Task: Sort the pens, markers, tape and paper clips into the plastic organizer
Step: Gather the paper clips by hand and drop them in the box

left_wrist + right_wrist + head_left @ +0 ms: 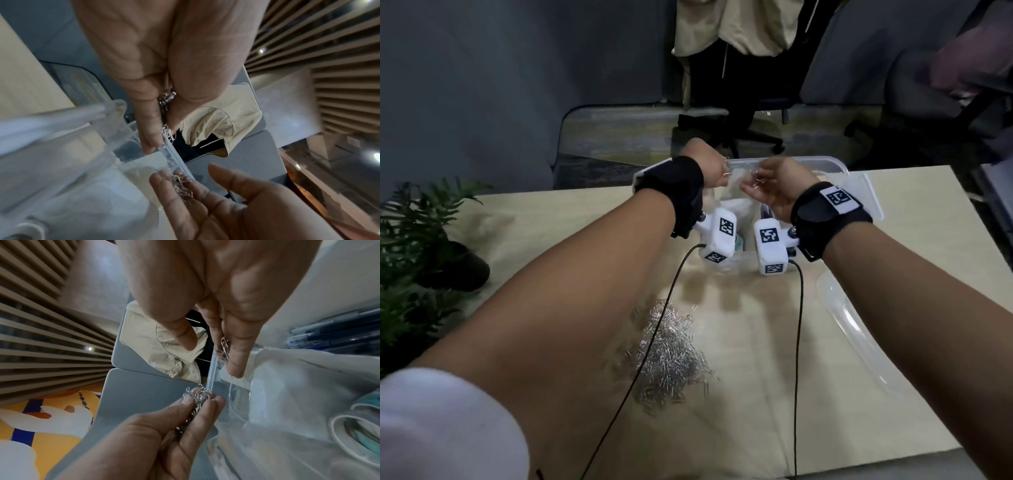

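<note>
Both hands hover over the far end of the clear plastic organizer (839, 168). My left hand (717, 169) grips a bunch of silver paper clips (165, 112) between curled fingers and thumb, right above the organizer's rim (176, 156). My right hand (755, 183) faces it with relaxed fingers and the thumb held apart. A few paper clips (223, 348) lie on its fingers. A big loose pile of paper clips (671, 353) remains on the table near me. In the right wrist view, blue pens (333, 335) and tape rolls (349, 431) lie in the organizer.
The organizer's clear lid (856, 325) lies on the beige table (774, 394) to the right. A potted plant (424, 240) stands at the table's left edge. Two black cables run from the wrist cameras across the clip pile. Office chairs stand beyond the table.
</note>
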